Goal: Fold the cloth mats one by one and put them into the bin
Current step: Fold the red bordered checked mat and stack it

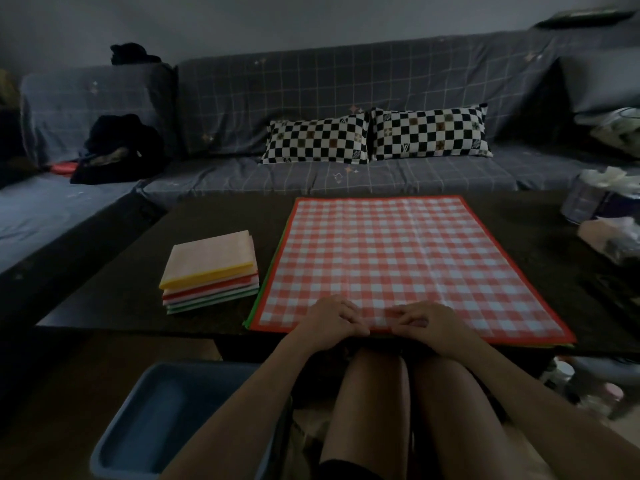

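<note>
Nearest, a blue plastic bin (pixel 152 420) sits on the floor left of the knees. Both hands, left (pixel 330 320) and right (pixel 420 322), pinch the near edge of the flat red-and-white checked cloth mat (pixel 394 258) on the dark counter (pixel 138 271). A stack of folded coloured mats (pixel 211 271) lies just left of it, apart.

Flat mat (pixel 398 265) on table (pixel 145 271), ctr-right; folded stack (pixel 211 271) just left of it. Both hands (pixel 329 320) (pixel 426 322) at mat's near edge. Bin (pixel 138 427) on floor, front-left. Sofa (pixel 311 98) behind.
</note>
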`<move>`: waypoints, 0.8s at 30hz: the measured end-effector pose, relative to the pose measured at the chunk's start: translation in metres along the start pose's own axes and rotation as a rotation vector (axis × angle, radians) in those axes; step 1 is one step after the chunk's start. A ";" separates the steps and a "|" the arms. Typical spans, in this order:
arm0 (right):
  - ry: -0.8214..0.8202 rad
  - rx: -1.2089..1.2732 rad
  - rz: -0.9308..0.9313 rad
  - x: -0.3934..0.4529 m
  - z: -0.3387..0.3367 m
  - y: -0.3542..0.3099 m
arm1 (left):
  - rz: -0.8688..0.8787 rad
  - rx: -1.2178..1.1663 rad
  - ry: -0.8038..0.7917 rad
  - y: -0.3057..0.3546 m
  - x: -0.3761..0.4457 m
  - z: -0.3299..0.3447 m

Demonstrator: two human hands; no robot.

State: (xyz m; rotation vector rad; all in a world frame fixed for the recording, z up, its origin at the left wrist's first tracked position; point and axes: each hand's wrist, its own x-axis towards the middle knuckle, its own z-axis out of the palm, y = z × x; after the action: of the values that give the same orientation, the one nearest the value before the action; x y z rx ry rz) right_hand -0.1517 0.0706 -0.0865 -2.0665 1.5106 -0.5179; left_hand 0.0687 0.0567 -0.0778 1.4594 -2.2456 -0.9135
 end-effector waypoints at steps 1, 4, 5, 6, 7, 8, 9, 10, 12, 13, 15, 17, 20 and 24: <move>0.001 -0.004 0.012 0.000 -0.001 0.000 | 0.001 0.005 -0.007 0.003 0.001 -0.002; -0.005 -0.053 0.042 -0.003 -0.009 -0.005 | -0.011 0.057 -0.033 0.012 0.004 -0.006; -0.001 -0.067 0.046 -0.005 -0.013 -0.008 | -0.013 0.073 -0.038 0.016 0.006 -0.007; 0.004 -0.080 0.048 -0.008 -0.017 -0.011 | -0.007 0.092 -0.042 0.020 0.007 -0.010; 0.009 -0.097 0.043 -0.010 -0.023 -0.013 | 0.010 0.117 -0.048 0.025 0.009 -0.014; 0.003 -0.121 0.034 -0.012 -0.029 -0.015 | 0.026 0.139 -0.061 0.029 0.009 -0.020; -0.015 -0.150 0.029 -0.015 -0.038 -0.018 | 0.039 0.149 -0.084 0.034 0.010 -0.028; -0.043 -0.179 0.026 -0.017 -0.048 -0.020 | 0.044 0.138 -0.111 0.038 0.010 -0.037; -0.086 -0.203 0.026 -0.021 -0.069 -0.024 | 0.057 0.085 -0.149 0.043 0.011 -0.053; -0.085 -0.191 0.024 -0.020 -0.079 -0.027 | 0.065 0.071 -0.155 0.045 0.013 -0.060; -0.061 -0.167 0.001 -0.012 -0.093 -0.030 | 0.072 0.066 -0.149 0.048 0.020 -0.071; -0.039 -0.205 -0.016 0.003 -0.101 -0.030 | 0.074 0.076 -0.109 0.050 0.032 -0.080; 0.046 -0.302 -0.002 0.037 -0.106 -0.024 | 0.075 0.147 -0.008 0.048 0.058 -0.091; 0.210 -0.390 0.029 0.086 -0.101 -0.009 | 0.041 0.295 0.140 0.035 0.100 -0.092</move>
State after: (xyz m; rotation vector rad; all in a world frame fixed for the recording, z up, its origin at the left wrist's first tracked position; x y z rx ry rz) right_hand -0.1784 -0.0280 -0.0012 -2.3345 1.8849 -0.4698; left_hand 0.0529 -0.0549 0.0058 1.5367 -2.3688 -0.4654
